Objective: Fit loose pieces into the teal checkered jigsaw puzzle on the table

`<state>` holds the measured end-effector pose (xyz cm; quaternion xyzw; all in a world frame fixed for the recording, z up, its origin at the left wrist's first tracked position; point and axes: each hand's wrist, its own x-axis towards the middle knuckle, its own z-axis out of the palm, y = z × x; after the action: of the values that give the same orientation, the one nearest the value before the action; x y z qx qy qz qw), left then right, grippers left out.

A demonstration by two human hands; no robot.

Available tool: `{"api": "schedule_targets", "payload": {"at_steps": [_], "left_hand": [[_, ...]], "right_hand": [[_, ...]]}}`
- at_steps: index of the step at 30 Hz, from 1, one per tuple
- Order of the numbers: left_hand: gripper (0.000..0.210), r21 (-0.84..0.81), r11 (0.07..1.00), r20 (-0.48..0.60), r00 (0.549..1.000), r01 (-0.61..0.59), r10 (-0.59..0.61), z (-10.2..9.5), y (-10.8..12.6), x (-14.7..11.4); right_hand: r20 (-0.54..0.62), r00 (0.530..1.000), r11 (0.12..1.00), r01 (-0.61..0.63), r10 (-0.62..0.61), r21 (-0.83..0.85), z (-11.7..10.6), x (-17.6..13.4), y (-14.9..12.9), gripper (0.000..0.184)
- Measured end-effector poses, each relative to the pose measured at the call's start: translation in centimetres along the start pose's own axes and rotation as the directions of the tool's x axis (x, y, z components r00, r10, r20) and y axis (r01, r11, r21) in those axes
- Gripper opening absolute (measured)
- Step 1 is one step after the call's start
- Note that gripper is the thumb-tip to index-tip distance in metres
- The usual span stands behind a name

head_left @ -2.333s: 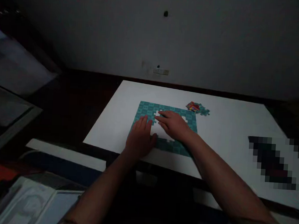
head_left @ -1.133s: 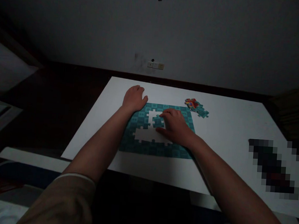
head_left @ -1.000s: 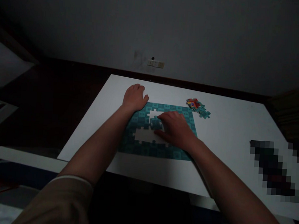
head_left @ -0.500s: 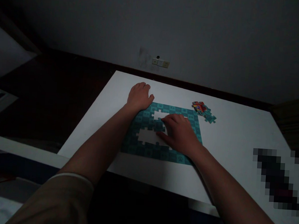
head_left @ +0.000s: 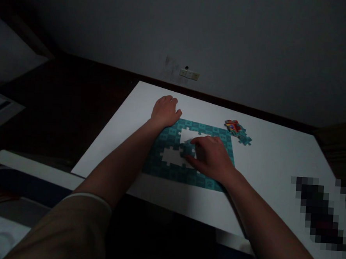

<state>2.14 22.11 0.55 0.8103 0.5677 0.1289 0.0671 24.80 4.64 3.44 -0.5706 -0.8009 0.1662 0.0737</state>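
A teal jigsaw puzzle (head_left: 170,172) with a checkered pattern lies on the white table, and bare white gaps show in its middle. My right hand (head_left: 214,157) is over the gaps, its thumb and index finger gripping a teal puzzle piece (head_left: 187,149) by the edges. Whether that piece rests on the table or is slightly raised, I cannot tell. My left hand (head_left: 166,111) lies flat with fingers extended at the puzzle's far left corner, holding nothing.
Beyond the puzzle's far right corner is a small pile of loose puzzle pieces (head_left: 239,132), red and teal. A blurred-out dark object (head_left: 320,212) lies on the white table (head_left: 276,163) at the right. Wall sockets (head_left: 189,74) are beyond the far edge.
The puzzle piece in my right hand has shifted slightly toward me, its grip kept. My left hand stays in place on the puzzle's corner. The view has moved a little.
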Motion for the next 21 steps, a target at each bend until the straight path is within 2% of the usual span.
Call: {"api": "schedule_targets", "payload": {"at_steps": [4, 7, 10, 14, 17, 21], "left_hand": [[0.050, -0.031, 1.000, -0.001, 1.000, 0.007, -0.007, 0.1, 0.0, 0.0], [0.051, -0.058, 0.998, 0.012, 1.000, 0.010, -0.009, -0.1, 0.1, 0.0], [0.052, -0.068, 0.998, 0.028, 0.999, 0.018, -0.016, -0.4, 0.3, -0.1], [0.053, -0.066, 0.997, 0.039, 0.999, 0.028, -0.026, -0.7, 0.6, -0.2], [0.054, -0.052, 0.998, 0.036, 0.999, 0.023, -0.021, -0.7, 0.7, -0.3], [0.052, -0.061, 0.998, 0.025, 0.999, 0.027, -0.026, -0.6, 0.7, -0.4]], "right_hand": [[0.000, 1.000, 0.999, 0.023, -0.023, 0.039, 0.2, 0.0, 0.4, 0.042], [-0.058, 0.998, 0.993, 0.043, -0.037, 0.106, 0.5, -0.2, 0.5, 0.036], [-0.114, 0.993, 0.966, 0.011, 0.019, 0.258, 1.1, -0.4, 0.1, 0.032], [-0.091, 0.988, 0.855, -0.058, 0.122, 0.516, 1.8, -0.5, -1.0, 0.037], [-0.074, 0.994, 0.905, -0.043, 0.081, 0.423, 1.9, -0.3, -1.6, 0.028], [-0.036, 0.999, 0.972, 0.028, -0.020, 0.232, 1.9, 0.1, -1.7, 0.032]]}}
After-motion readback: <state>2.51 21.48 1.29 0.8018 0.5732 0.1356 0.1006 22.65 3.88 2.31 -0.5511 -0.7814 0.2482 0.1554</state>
